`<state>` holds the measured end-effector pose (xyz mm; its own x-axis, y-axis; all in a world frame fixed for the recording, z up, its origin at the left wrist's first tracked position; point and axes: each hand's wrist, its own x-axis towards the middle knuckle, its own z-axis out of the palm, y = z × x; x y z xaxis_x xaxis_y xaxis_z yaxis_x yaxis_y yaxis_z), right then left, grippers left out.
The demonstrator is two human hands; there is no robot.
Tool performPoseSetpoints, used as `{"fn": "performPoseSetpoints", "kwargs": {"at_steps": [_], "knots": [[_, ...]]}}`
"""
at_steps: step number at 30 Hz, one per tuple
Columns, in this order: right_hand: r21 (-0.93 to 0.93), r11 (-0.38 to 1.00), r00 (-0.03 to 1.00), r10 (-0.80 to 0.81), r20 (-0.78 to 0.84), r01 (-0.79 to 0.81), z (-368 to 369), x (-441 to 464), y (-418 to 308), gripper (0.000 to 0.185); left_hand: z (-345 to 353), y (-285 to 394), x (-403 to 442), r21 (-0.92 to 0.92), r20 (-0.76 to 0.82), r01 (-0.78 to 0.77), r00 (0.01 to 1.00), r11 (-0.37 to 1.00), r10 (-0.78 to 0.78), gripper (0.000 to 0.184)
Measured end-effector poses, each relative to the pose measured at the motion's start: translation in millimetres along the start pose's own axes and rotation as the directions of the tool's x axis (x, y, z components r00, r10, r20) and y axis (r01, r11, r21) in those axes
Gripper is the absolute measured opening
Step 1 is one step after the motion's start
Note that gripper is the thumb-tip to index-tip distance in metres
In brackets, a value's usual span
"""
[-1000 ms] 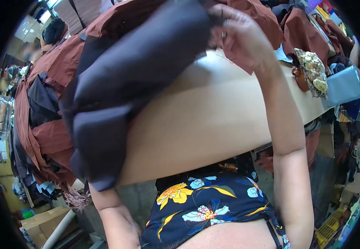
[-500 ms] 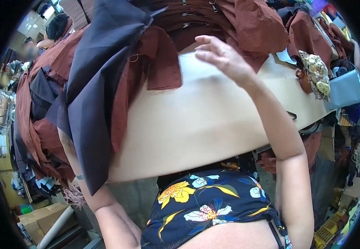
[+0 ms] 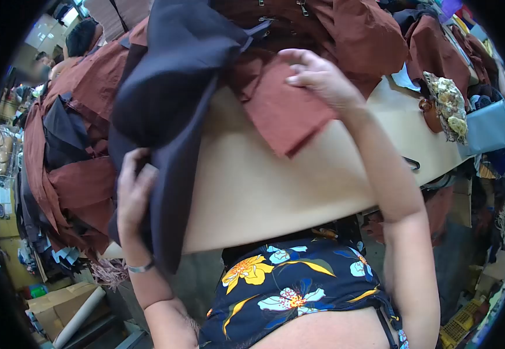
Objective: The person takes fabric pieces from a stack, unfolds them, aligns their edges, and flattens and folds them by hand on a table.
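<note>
A large dark navy cloth panel [image 3: 180, 110] drapes down the left side of the table and hangs past its front edge. My left hand [image 3: 134, 189] is against this panel, its fingers curved and apart, slightly blurred. Farther right, my right hand [image 3: 325, 81] is closed on the upper edge of a rust-brown fabric piece [image 3: 290, 113], thumb and fingers pinching it. The piece is tilted over the tabletop, its lower corner toward me. Part of its left side meets the darker brown cloth beside the navy panel.
The pale table [image 3: 252, 203] lies in front of me. Rust-brown garments [image 3: 369, 35] with zippers are heaped at the back, more cloth [image 3: 84, 186] at the left. A grey-blue bin [image 3: 488, 128] and a yellowish patterned bundle [image 3: 447, 104] are at the right. A person is at the far left.
My left hand has come out from behind the navy panel, which shifted right. My right hand, empty before, now grips the rust-brown piece, which has swung right.
</note>
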<state>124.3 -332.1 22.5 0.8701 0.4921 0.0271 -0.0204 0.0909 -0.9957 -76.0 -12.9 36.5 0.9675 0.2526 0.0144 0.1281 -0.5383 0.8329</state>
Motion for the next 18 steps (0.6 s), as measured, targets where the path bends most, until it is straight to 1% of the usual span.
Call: {"fn": "performPoseSetpoints", "kwargs": {"at_steps": [1, 2, 3, 5, 6, 7, 8, 9, 10, 11, 12, 13, 15, 16, 17, 18], "knots": [[-0.014, 1.000, 1.000, -0.018, 0.023, 0.019, -10.2, -15.4, -16.0, 0.048, 24.2, 8.1, -9.1, 0.311, -0.023, -0.223, 0.970, 0.924, 0.242, 0.048], [-0.022, 0.999, 0.991, 0.052, 0.120, -0.049, -32.2, -25.1, -23.2, 0.047, 40.8, 8.1, -14.9, 0.532, 0.014, -0.284, 0.945, 0.798, 0.327, 0.047], [0.036, 0.997, 0.982, 0.065, 0.176, -0.072, -46.2, -36.9, -30.3, 0.045, 51.1, 5.7, -17.4, 0.717, 0.074, -0.328, 0.913, 0.615, 0.402, 0.047], [0.145, 0.962, 0.939, 0.183, 0.290, -0.232, -70.5, -51.6, -29.5, 0.043, 53.1, 5.7, -9.6, 0.662, 0.126, -0.389, 0.900, 0.640, 0.417, 0.043], [0.095, 0.974, 0.943, 0.173, 0.285, -0.207, -79.1, -58.6, -23.3, 0.042, 51.9, 7.2, -3.1, 0.633, 0.151, -0.419, 0.892, 0.651, 0.427, 0.041], [0.044, 0.983, 0.945, 0.161, 0.283, -0.180, -86.7, -65.4, -17.8, 0.040, 45.2, 13.1, 6.1, 0.615, 0.184, -0.491, 0.851, 0.617, 0.493, 0.038], [-0.057, 0.965, 0.915, 0.260, 0.309, -0.255, -94.2, -72.1, -19.4, 0.035, 34.0, 11.4, 20.6, 0.670, 0.184, -0.518, 0.809, 0.531, 0.558, 0.037], [-0.073, 0.951, 0.901, 0.308, 0.307, -0.300, -99.0, -78.5, -12.6, 0.030, 16.9, 15.3, 35.4, 0.744, 0.201, -0.513, 0.783, 0.429, 0.588, 0.038], [-0.095, 0.945, 0.890, 0.327, 0.318, -0.314, -98.0, -83.8, -10.3, 0.028, -3.2, 11.8, 52.9, 0.755, 0.191, -0.544, 0.717, 0.366, 0.671, 0.035], [-0.114, 0.938, 0.878, 0.346, 0.330, -0.327, -95.1, -89.1, -7.9, 0.027, -21.7, 18.7, 67.7, 0.722, 0.190, -0.556, 0.730, 0.410, 0.656, 0.033], [-0.157, 0.939, 0.883, 0.342, 0.321, -0.306, -88.7, -92.7, -5.2, 0.025, -31.4, 38.6, 75.0, 0.791, 0.212, -0.542, 0.677, 0.282, 0.705, 0.030], [-0.225, 0.928, 0.874, 0.360, 0.326, -0.298, -81.8, -93.7, -5.9, 0.024, -35.7, 55.7, 80.8, 0.824, 0.250, -0.532, 0.653, 0.197, 0.715, 0.031], [-0.361, 0.892, 0.855, 0.397, 0.334, -0.273, -67.9, -92.0, -10.9, 0.022, -40.9, 57.4, 103.7, 0.902, 0.200, -0.412, 0.659, 0.126, 0.725, 0.028], [-0.478, 0.866, 0.901, 0.315, 0.298, -0.145, -64.6, -90.5, -0.8, 0.023, -38.3, 62.4, 113.1, 0.921, 0.201, -0.360, 0.766, 0.148, 0.610, 0.028], [-0.666, 0.745, 0.935, 0.218, 0.278, 0.024, -61.4, -90.7, 5.4, 0.023, -35.2, 66.3, 122.9, 0.939, 0.193, -0.303, 0.855, 0.161, 0.482, 0.027], [-0.813, 0.556, 0.952, 0.115, 0.283, 0.174, -58.1, -91.2, 9.7, 0.023, -30.7, 60.5, 135.0, 0.958, 0.171, -0.251, 0.888, 0.138, 0.426, 0.024]]}}
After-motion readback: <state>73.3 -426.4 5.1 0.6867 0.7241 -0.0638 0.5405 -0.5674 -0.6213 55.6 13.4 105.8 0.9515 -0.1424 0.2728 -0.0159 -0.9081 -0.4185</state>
